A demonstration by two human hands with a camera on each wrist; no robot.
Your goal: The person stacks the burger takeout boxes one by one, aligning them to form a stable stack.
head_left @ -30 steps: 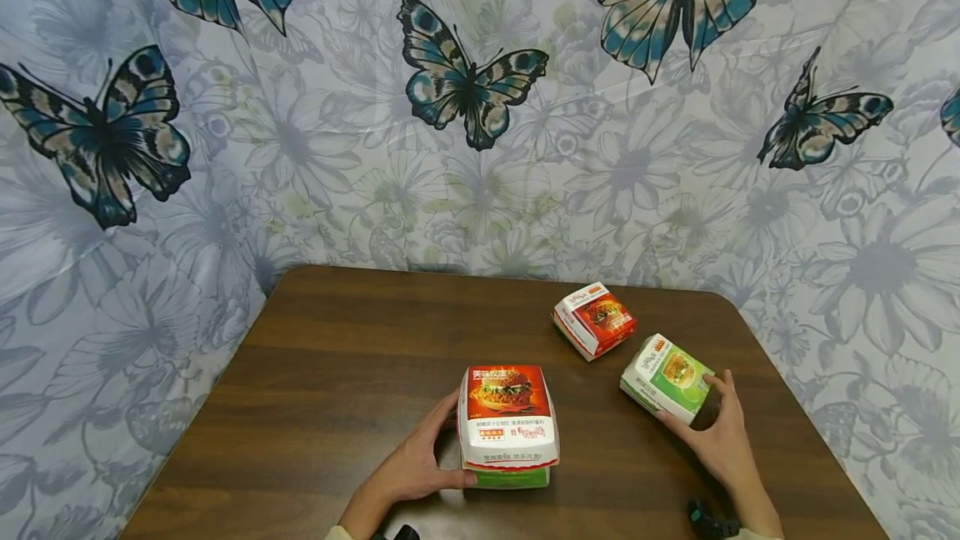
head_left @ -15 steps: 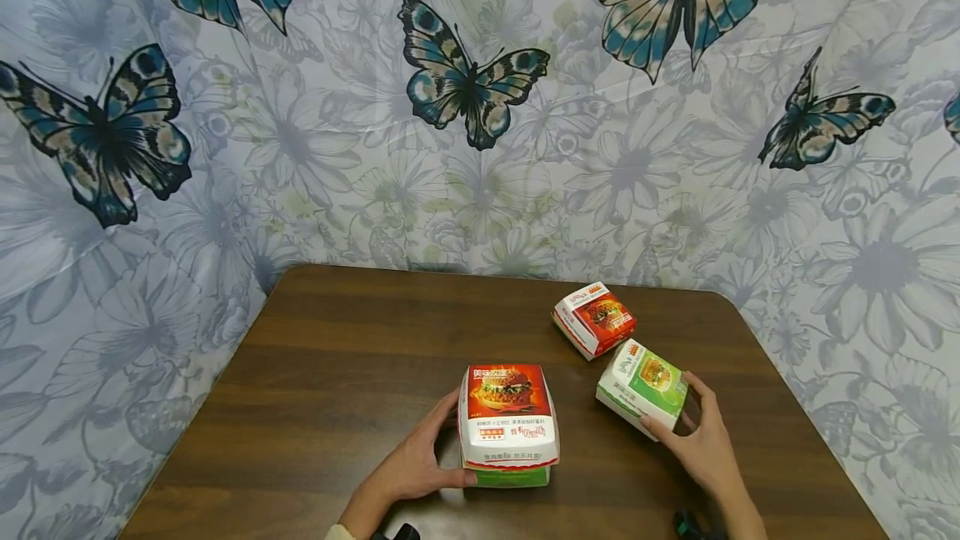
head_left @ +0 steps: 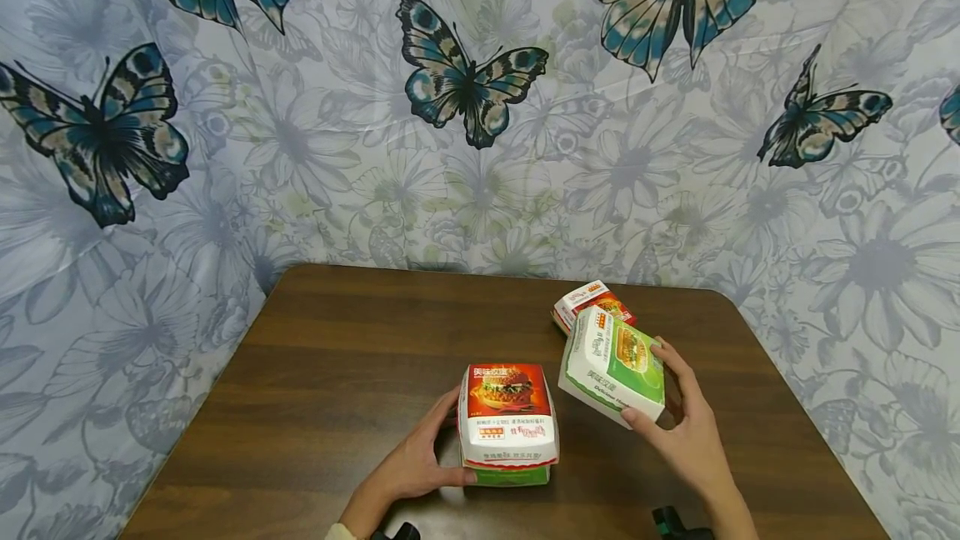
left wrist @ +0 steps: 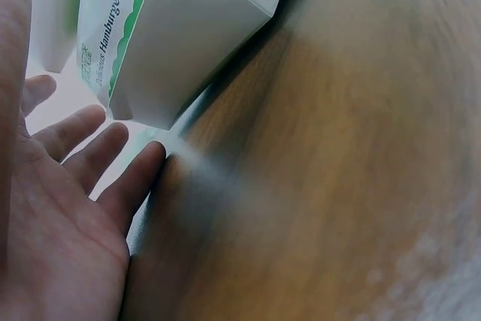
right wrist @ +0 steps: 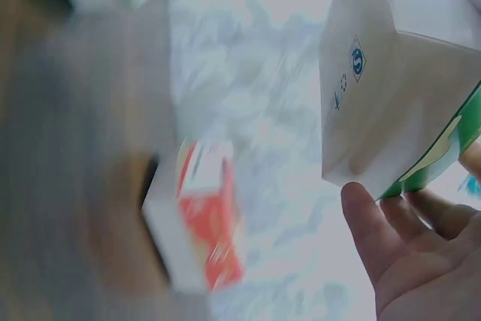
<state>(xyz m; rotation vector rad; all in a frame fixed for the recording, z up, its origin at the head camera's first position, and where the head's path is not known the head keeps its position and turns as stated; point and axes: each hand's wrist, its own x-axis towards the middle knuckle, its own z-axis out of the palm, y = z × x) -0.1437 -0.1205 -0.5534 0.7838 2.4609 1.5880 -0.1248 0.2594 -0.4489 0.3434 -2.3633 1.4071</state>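
- The right hand (head_left: 686,436) grips the green-topped box (head_left: 613,365), thumb at its near corner and fingers along its right edge; a light but sure pinch seems best, since card sides probably dent under pressure.
- The left hand (head_left: 420,461) lies along the left side of the stack, its thumb touching the low front corner; soft contact there should steady the stack without shoving it.
- The green-topped box is tilted and appears clear of the worktop (head_left: 337,340), its plain underside showing in the right wrist view; levelling it before any contact would help the base land flat.
- Just left of it, the red-and-white box (head_left: 507,419) sits on top of what seems a green lower box (head_left: 513,477); bumping this pair from the side could knock the upper one askew, so height and a slow approach matter.
- Farther back, the small red box (head_left: 588,297) stands near the far edge, partly hidden behind the carried box in the head view; the right wrist view shows the two apart, and that gap is worth guarding during any turn of the wrist.
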